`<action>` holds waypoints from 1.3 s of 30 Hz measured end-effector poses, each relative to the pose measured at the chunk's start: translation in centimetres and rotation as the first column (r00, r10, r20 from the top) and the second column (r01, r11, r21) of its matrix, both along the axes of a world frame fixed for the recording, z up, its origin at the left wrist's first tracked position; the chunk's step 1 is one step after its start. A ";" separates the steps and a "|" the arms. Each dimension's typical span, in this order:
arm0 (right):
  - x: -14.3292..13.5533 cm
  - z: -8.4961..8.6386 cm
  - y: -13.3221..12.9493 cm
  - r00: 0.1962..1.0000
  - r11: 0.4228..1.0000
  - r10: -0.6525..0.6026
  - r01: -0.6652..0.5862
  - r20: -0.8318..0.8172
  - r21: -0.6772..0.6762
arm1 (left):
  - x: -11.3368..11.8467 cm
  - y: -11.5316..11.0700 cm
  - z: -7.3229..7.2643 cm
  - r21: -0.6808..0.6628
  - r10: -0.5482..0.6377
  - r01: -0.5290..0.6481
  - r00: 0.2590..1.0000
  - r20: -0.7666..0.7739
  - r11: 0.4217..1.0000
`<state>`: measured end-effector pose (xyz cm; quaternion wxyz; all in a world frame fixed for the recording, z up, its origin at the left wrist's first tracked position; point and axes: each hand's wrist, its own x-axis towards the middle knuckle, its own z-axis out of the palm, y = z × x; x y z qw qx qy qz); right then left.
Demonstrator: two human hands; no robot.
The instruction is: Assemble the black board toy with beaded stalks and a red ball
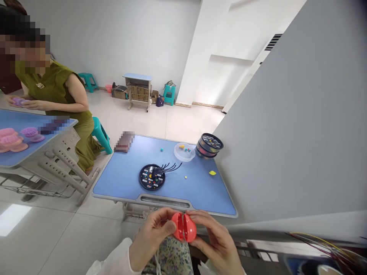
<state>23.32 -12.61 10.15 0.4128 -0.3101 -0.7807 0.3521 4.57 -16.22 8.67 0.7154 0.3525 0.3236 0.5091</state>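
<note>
My left hand (156,233) grips one half of a red plastic ball (177,225), and my right hand (213,235) grips the other half (190,228). The halves face each other with a narrow dark gap between them, above my lap. Beyond my hands, on the blue desk (120,179), lies a round black base (147,184) with printed labels and several curved black arms. Behind it stands a clear round dish (185,156) with small coloured pieces inside. A yellow piece (212,173), a tiny yellow ball (185,177) and a small teal ball (161,149) lie on the desk.
At the desk's back right, round black-rimmed containers (210,145) are stacked beside the grey wall. A blurred flat object (124,142) lies at the back left corner. Further left, a person holds a purple piece at another desk (14,158). Loose wires (318,244) are at the lower right.
</note>
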 end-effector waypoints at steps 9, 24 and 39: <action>0.0 0.1 0.1 0.999 0.998 -0.021 0.019 0.027 0.055 | -0.1 0.3 -0.6 0.012 0.007 -0.007 0.998 -0.066 1.000; 0.0 0.1 0.2 0.998 0.997 -0.013 0.009 0.055 0.072 | -0.1 0.4 -0.4 -0.006 0.003 -0.003 0.998 -0.068 1.000; 0.2 0.0 0.4 0.995 0.970 0.062 -0.079 0.079 0.231 | 0.0 -0.1 -2.0 0.089 0.022 -0.017 0.998 -0.052 0.996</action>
